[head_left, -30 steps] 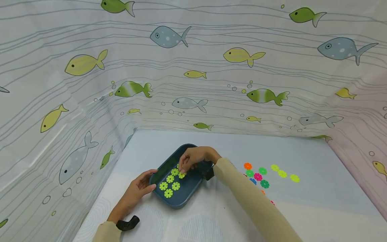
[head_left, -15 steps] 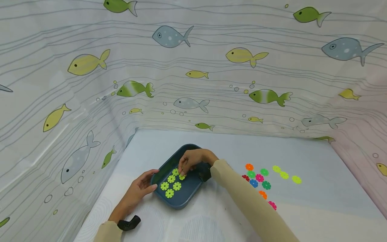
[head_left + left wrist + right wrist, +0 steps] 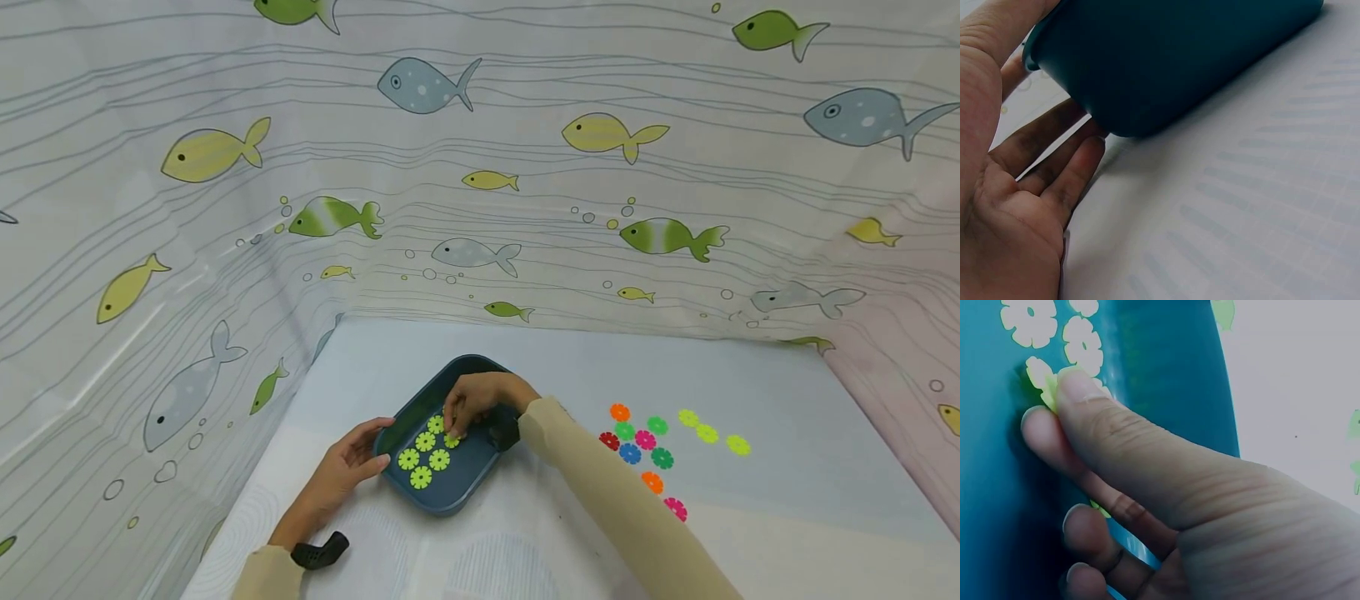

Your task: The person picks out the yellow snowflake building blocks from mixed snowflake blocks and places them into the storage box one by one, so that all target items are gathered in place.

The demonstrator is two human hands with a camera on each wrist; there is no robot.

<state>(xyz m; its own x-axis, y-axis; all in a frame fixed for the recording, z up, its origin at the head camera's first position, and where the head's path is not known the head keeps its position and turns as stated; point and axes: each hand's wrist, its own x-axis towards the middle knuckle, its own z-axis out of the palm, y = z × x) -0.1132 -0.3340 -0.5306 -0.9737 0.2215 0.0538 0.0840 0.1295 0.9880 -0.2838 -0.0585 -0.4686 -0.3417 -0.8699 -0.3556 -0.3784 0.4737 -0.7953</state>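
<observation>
A dark blue rectangular tray [image 3: 468, 479] sits at a slant on the white table, several yellow-green notched, flower-shaped plastic discs [image 3: 422, 477] lying in it. At its left end my left hand [image 3: 345, 463] holds the corner, thumb and fingers spread around the rim; in the left wrist view, fingers [image 3: 1079, 159] touch the outer wall. Inside the tray, my right hand [image 3: 474, 402] pinches one yellow-green disc [image 3: 1041, 378] between thumb and forefinger. That disc tilts up from the tray floor in the right wrist view, partly covered by the thumb. Other discs are hidden behind the right hand.
Loose discs in orange, green, pink, red and blue [image 3: 630, 453] lie right of the tray. Several yellow-green discs [image 3: 707, 433] lie farther right. A fish-patterned sheet [image 3: 480, 217] walls the table's back and sides. Each wrist carries a black device [image 3: 321, 552].
The view shifts slightly. My right hand stays over the same spot in the tray, pinching the disc, and the left hand keeps its place at the corner.
</observation>
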